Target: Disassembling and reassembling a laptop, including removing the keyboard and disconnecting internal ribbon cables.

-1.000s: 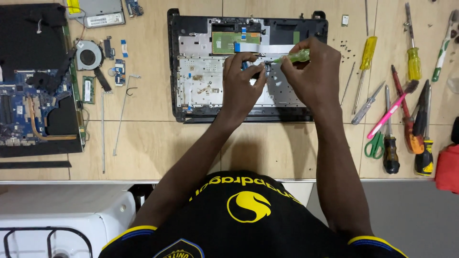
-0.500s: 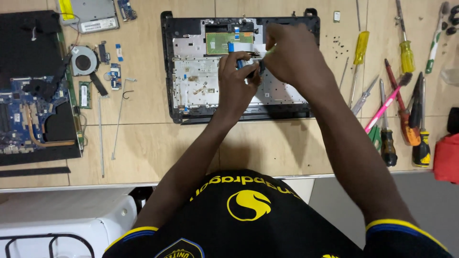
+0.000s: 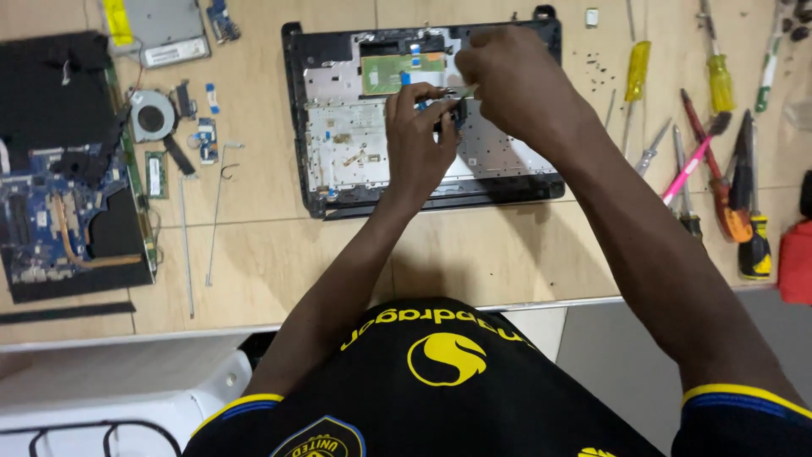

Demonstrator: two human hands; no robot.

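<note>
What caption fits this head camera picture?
Both hands, left hand and right hand, work on an opened laptop shell beside screwdrivers.

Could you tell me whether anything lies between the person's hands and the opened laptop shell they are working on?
Nothing visible does: the left hand and right hand are already over the laptop shell, fingers meeting at a small part.

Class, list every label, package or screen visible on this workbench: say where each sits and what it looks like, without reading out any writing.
Yellow label: narrow strip on the grey metal drive, top left.
White label: slim pale rectangle along that drive's near edge.
Screens, packages: none visible. Both hands, left hand and right hand, work over the opened laptop base.
</note>
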